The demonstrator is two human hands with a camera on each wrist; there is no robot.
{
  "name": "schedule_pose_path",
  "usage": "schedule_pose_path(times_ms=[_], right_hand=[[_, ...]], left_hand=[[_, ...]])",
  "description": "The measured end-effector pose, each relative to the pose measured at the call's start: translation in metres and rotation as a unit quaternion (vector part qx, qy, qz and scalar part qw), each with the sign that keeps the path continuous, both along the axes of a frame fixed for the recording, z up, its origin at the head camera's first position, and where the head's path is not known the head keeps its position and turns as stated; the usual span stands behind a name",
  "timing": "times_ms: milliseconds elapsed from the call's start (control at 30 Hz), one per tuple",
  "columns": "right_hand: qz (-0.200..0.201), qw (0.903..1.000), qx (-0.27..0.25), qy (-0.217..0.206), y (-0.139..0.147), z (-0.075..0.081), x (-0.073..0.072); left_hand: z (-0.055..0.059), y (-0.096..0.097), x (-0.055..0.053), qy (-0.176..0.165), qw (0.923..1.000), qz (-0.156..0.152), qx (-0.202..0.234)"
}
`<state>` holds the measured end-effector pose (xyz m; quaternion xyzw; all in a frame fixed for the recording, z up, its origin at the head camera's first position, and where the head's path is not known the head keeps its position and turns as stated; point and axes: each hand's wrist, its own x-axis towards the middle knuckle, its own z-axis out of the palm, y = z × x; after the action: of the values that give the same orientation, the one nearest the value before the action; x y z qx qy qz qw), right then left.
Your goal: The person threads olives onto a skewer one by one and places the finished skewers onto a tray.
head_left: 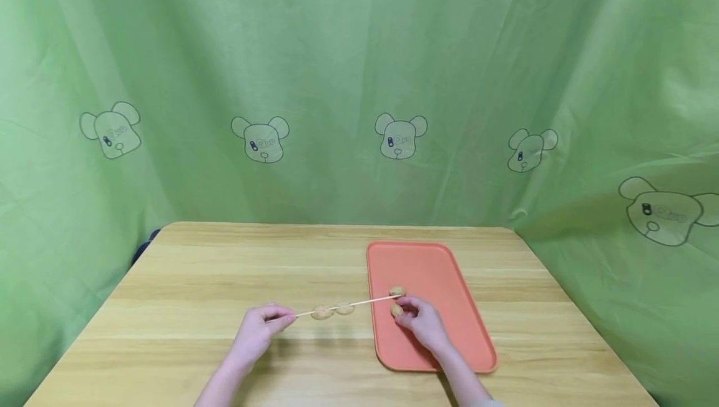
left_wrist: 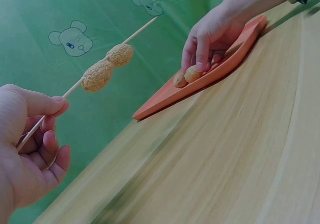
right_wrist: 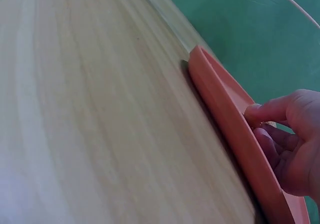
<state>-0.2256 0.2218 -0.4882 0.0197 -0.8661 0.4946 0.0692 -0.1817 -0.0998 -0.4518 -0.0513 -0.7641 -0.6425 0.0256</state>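
Observation:
My left hand (head_left: 255, 332) pinches a thin wooden skewer (left_wrist: 140, 30) near one end, between thumb and fingertips. Two golden-brown, wrinkled balls (left_wrist: 97, 75) are threaded on it one after the other, and the bare pointed tip extends past them. The skewer is raised above the table. Over the coral tray (head_left: 412, 263), my right hand (head_left: 425, 326) reaches down with thumb and fingers round a similar ball (head_left: 396, 310); the fingers partly hide it in the right wrist view. A further loose ball (head_left: 397, 291) lies beside it on the tray.
The tray's raised rim (right_wrist: 220, 101) runs close beside the right hand. Under everything is a light wood table (head_left: 224, 263). A green curtain (head_left: 337, 82) printed with bear heads hangs behind it and along both sides.

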Motion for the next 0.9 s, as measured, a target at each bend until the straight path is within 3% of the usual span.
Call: schedule_pose_path(times_ms=[133,333,467,600,700,900], right_hand=[[0.003,0.9999,-0.014,-0.004,0.003,-0.001,0.0],[0.005,0.9955,-0.085,-0.041,0.008,0.002,0.004],[0.038,0.9855,-0.154,-0.061,0.009,0.008,0.008],[0.086,0.9678,-0.226,-0.07,0.009,0.013,0.012],[0.113,0.9573,-0.257,-0.07,0.009,0.015,0.014],[0.128,0.9495,-0.28,-0.059,0.006,0.023,0.017]], left_hand=[[0.0,0.0,0.0,0.004,1.0,0.001,-0.001],[0.001,-0.001,0.002,-0.003,1.0,0.001,-0.003],[0.002,-0.003,0.002,0.002,1.0,0.002,-0.007],[0.002,-0.005,0.001,-0.006,1.0,0.005,-0.005],[0.002,-0.007,0.0,-0.009,0.9999,0.01,-0.004],[0.001,-0.008,0.001,-0.004,0.9998,0.016,0.007]])
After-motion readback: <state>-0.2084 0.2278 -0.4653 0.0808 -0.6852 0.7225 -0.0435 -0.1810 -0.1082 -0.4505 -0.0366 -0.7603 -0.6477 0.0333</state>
